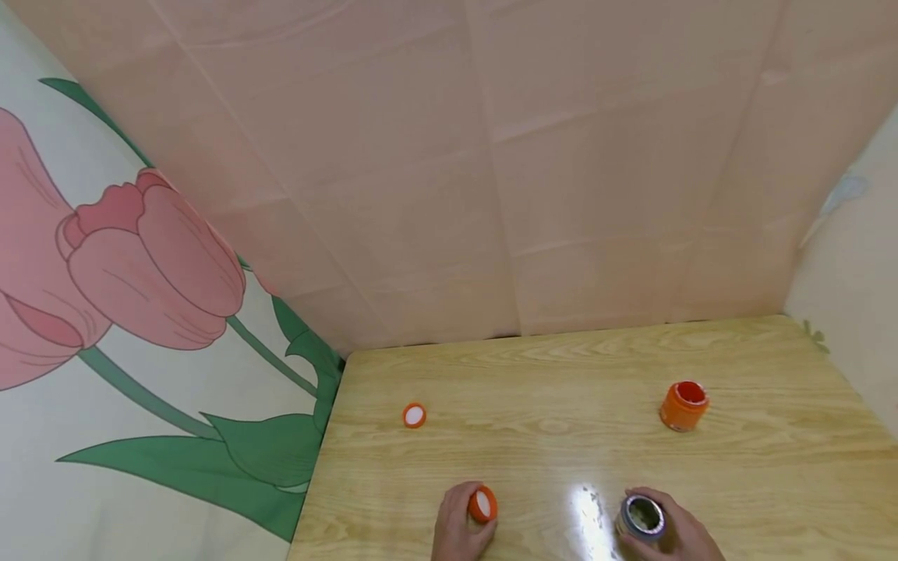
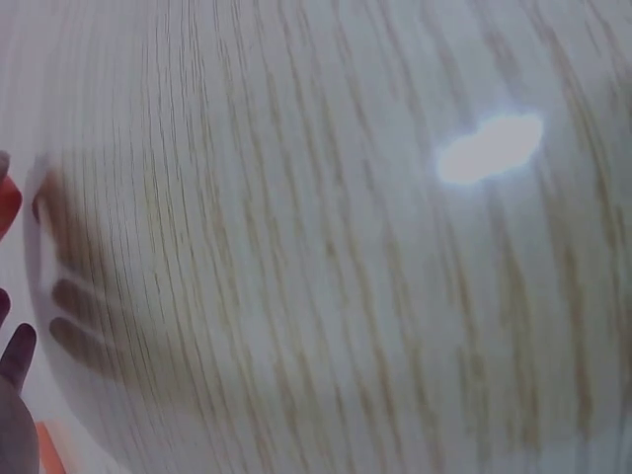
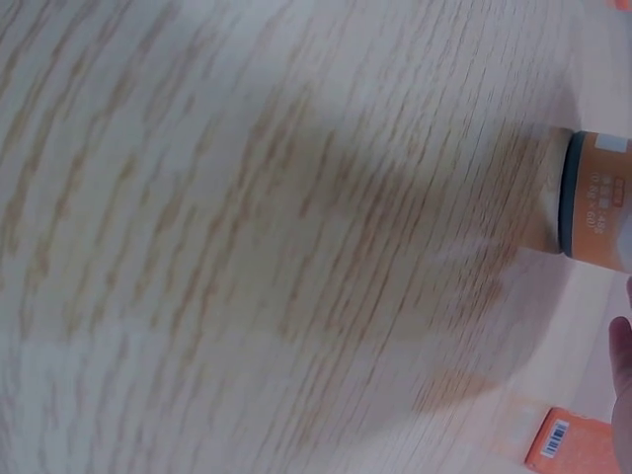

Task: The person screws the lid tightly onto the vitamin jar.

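My left hand [image 1: 461, 523] grips an orange lid [image 1: 483, 505] by its edge, and the lid's white inside faces up and right. In the left wrist view, only fingertips and a bit of the orange lid [image 2: 8, 204] show at the left edge. Toward the right, my right hand [image 1: 677, 528] curls round an uncapped jar [image 1: 641, 518] with a silvery rim and a dark inside. An orange-brown printed label and a dark band mark this jar [image 3: 602, 197] in the right wrist view, where the fingers are mostly out of frame.
A second orange lid [image 1: 415, 415] lies on the wood-grain table [image 1: 533, 421], white inside up. Toward the back right stands an open orange jar [image 1: 684, 406]. A pink cloth [image 1: 561, 171] hangs behind the table, with a tulip-print sheet [image 1: 161, 265] on the left.
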Tool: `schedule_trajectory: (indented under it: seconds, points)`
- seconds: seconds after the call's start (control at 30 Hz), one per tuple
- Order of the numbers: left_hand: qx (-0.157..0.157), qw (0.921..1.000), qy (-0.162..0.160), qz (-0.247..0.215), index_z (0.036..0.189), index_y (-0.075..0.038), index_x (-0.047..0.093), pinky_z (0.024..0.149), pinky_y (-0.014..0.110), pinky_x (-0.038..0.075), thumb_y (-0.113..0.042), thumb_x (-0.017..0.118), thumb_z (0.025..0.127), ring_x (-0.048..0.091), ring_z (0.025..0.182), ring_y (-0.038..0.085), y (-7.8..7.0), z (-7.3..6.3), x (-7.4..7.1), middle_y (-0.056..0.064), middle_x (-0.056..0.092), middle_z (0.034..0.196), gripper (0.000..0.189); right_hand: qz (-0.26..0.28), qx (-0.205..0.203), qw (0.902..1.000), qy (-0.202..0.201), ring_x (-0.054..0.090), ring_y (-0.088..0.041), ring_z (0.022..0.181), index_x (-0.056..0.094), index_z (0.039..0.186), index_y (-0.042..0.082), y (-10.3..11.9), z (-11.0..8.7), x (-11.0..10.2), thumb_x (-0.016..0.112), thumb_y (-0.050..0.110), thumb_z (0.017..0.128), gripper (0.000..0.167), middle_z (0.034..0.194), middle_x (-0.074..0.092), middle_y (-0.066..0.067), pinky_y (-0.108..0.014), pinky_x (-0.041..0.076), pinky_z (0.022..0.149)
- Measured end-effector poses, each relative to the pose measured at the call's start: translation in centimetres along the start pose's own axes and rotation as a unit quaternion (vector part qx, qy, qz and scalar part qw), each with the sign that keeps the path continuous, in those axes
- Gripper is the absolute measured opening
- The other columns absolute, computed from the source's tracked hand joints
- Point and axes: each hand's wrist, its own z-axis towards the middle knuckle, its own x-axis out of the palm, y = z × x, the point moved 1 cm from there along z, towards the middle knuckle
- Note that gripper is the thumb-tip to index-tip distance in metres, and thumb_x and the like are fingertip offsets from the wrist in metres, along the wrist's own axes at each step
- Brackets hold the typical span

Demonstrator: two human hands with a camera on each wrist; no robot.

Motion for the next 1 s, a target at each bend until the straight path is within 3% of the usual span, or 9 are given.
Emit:
schedule_trajectory:
  seconds: [0.2,0.53,0.77,0.87,1.0]
  points:
    - [-0.007,0.9999,0.014,-0.007,0.124,-0.014,0.063,0.088,0.035,0.052,-0.024,0.089,0.068,0.060,0.105,0.014,-0.2,-0.1,-0.2,-0.005,0.066,0.114,0.063,-0.003,0.004,1.0000,0.007,0.058,0.010,0.094,0.062,0.120,0.014,0.4,0.1,-0.1,0.091,0.033,0.066,0.064,0.105,0.070,0.004,-0.018,0.051,0.077]
    - [0.035,0.9992,-0.019,0.008,0.124,-0.011,0.062,0.084,0.033,0.053,-0.025,0.091,0.064,0.061,0.101,0.016,-0.5,-0.3,0.1,0.000,0.067,0.112,0.068,0.011,0.023,0.9989,0.039,0.059,0.008,0.094,0.062,0.121,0.012,0.5,0.2,0.0,0.090,0.034,0.068,0.065,0.108,0.069,0.002,-0.019,0.051,0.078]
    - [0.005,0.9996,-0.029,-0.005,0.119,-0.019,0.059,0.085,0.029,0.053,-0.027,0.092,0.062,0.062,0.100,0.012,-0.9,-0.6,0.3,-0.005,0.062,0.112,0.066,0.011,0.009,0.9998,0.012,0.058,0.010,0.095,0.060,0.122,0.010,0.6,-0.1,0.3,0.092,0.031,0.065,0.068,0.108,0.070,0.002,-0.016,0.049,0.079]
    - [0.024,0.9989,-0.038,-0.010,0.118,-0.020,0.060,0.085,0.028,0.051,-0.026,0.093,0.060,0.062,0.099,0.011,-0.9,-0.7,0.6,-0.006,0.063,0.111,0.067,0.013,0.019,0.9996,0.016,0.057,0.011,0.096,0.059,0.121,0.010,0.8,-0.1,0.3,0.092,0.031,0.064,0.069,0.108,0.070,0.001,-0.014,0.048,0.080]
    - [0.055,0.9972,-0.050,-0.006,0.119,-0.019,0.060,0.086,0.025,0.050,-0.026,0.094,0.058,0.062,0.099,0.011,-0.9,-0.6,1.0,-0.006,0.063,0.111,0.070,0.035,0.059,0.9958,0.061,0.058,0.008,0.095,0.059,0.121,0.011,1.2,0.2,0.1,0.091,0.032,0.066,0.067,0.109,0.070,0.001,-0.014,0.049,0.080]
